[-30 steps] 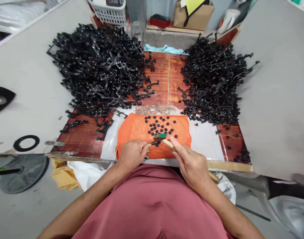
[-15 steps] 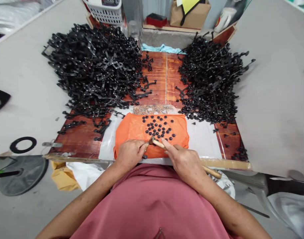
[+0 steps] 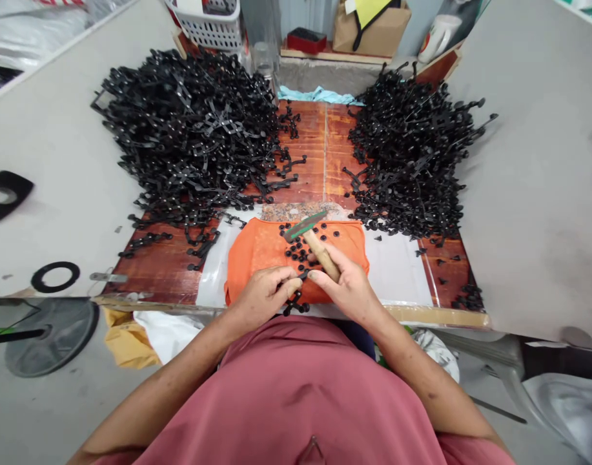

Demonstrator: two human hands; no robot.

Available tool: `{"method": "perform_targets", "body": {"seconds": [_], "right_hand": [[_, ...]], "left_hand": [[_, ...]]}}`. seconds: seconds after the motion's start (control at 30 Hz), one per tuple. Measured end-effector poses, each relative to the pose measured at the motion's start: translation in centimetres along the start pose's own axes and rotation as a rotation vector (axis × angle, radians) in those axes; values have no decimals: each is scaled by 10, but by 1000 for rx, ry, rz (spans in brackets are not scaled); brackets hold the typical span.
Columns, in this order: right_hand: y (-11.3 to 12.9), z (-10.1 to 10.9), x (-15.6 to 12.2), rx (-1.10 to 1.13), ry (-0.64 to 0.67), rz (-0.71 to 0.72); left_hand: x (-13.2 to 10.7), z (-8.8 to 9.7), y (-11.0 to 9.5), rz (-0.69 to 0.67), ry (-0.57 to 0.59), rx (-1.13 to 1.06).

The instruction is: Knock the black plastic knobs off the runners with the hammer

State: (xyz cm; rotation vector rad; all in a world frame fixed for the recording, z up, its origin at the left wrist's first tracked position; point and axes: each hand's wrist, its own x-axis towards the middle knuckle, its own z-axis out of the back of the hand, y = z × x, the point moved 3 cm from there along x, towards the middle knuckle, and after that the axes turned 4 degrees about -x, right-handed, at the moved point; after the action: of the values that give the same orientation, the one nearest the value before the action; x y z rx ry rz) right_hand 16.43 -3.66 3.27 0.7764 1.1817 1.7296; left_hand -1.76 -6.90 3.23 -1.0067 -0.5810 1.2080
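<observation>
My left hand is closed in a pinch on a black plastic piece with branching arms and round ends. My right hand has its fingers around the wooden handle of a hammer. The hammer's green, worn head points up and away from me. The right thumb comes close to the black piece at the left fingertips; whether it touches cannot be told. Under both hands lies an orange cloth pad, with small round black parts scattered over it.
A large heap of black plastic pieces rises on the left, a smaller heap on the right. Grey side panels flank the wooden bench. Behind stand a white basket, a red box and a mug.
The hammer has swung from low across the cloth to pointing away, its head now over the round parts. A branching black piece now shows below my left hand.
</observation>
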Motion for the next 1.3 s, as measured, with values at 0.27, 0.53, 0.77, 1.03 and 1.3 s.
{"method": "perform_targets", "body": {"seconds": [0.27, 0.53, 0.77, 1.03, 1.3], "right_hand": [[-7, -3, -9, 200, -106, -155], [1, -23, -27, 72, -60, -57], [-16, 37, -62, -151, -190, -135], [-59, 51, -108, -313, -146, -264], [-67, 46, -112, -341, -134, -277]], "left_hand": [[-17, 19, 19, 84, -476, -160], [-13, -2, 0, 87, -153, -37], [-12, 14, 18, 85, -22, 216], [-1, -5, 20, -18, 77, 459], [3, -13, 20, -56, 124, 585]]}}
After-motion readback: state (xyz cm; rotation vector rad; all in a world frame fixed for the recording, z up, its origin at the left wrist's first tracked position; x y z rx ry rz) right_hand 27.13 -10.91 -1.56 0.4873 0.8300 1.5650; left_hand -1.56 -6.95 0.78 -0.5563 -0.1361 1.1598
